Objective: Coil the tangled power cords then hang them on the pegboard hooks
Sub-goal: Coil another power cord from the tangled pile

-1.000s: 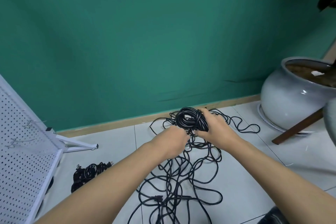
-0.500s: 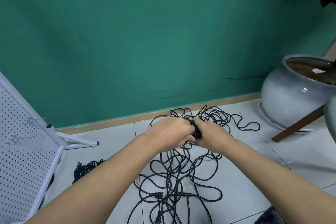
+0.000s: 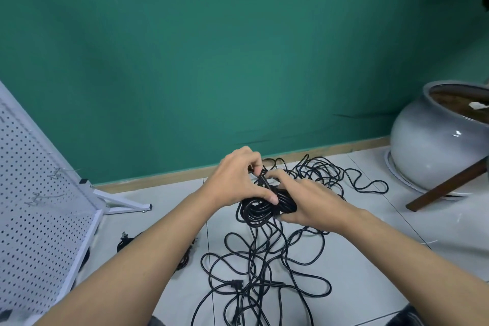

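Pale tiled floor (image 3: 344, 286) meets a green wall (image 3: 211, 61); pegboard (image 3: 34, 206) far left, pot (image 3: 434, 140) right. Both hands grasp the coil (image 3: 260, 209): left hand (image 3: 238, 180) pinching its top, right hand (image 3: 309, 201) clasping its right side, above the loose cords (image 3: 264, 272).

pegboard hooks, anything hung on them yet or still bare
Still bare. The hooks on the white pegboard carry nothing; both hands, left hand and right hand, hold one cord bundle over the floor.
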